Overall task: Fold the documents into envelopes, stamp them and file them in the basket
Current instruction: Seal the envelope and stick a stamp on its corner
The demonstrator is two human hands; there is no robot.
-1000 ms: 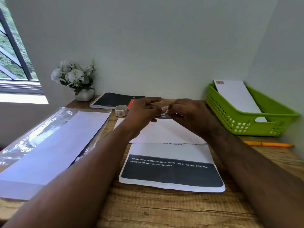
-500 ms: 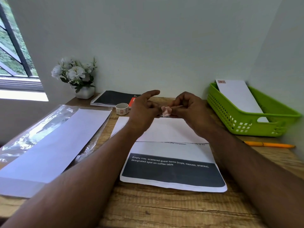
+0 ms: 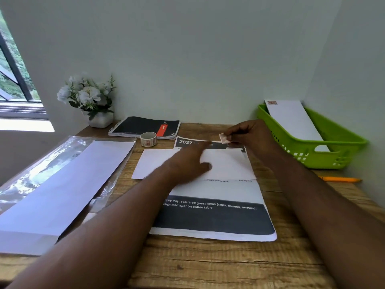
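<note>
Fingers of right hand (image 3: 248, 135) pinch stamp (image 3: 224, 138), raised.

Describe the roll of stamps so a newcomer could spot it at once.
Start at the wooden desk and go to its back edge, where a black spiral notebook lies by the wall. Right in front of the notebook stands the roll of stamps. It is the only small pale ring there, with reddish printing around its side.
</note>
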